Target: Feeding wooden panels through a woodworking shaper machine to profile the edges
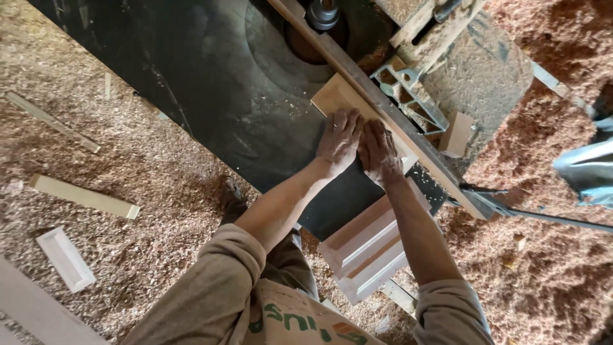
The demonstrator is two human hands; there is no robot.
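From the head camera I look straight down on a dark metal machine table (211, 96) with both of my hands on 1 flat wooden board (335, 97). The left hand (338, 142) lies palm down, fingers spread and flat, pressing on the board's near part. The right hand (379, 152) lies just beside it, thumb side touching the left, also flat with fingers stretched toward the fence. Neither hand curls around anything; both are open and pressing on the board's top face rather than clasping it.

The board is pale, its far corner showing beyond my fingertips, and its long edge sits against a long wooden fence rail (383, 112) that runs diagonally across the table. Past the far end of the board, behind the rail, a round steel spindle (323, 13) stands in a circular opening of the table. On the far side of the rail I see a grey metal bracket (408, 96) with triangular cut-outs, and a small wooden block (457, 134) just beside it.

Below my forearms, off the near edge of the table, a stack of pale profiled wooden panels (367, 246) lies between my arms. The floor all round is covered in wood shavings (128, 166). On it, to the left, lie a loose wooden slat (83, 197), a small white panel piece (65, 259) and a thin strip (51, 120), all well apart from the table.
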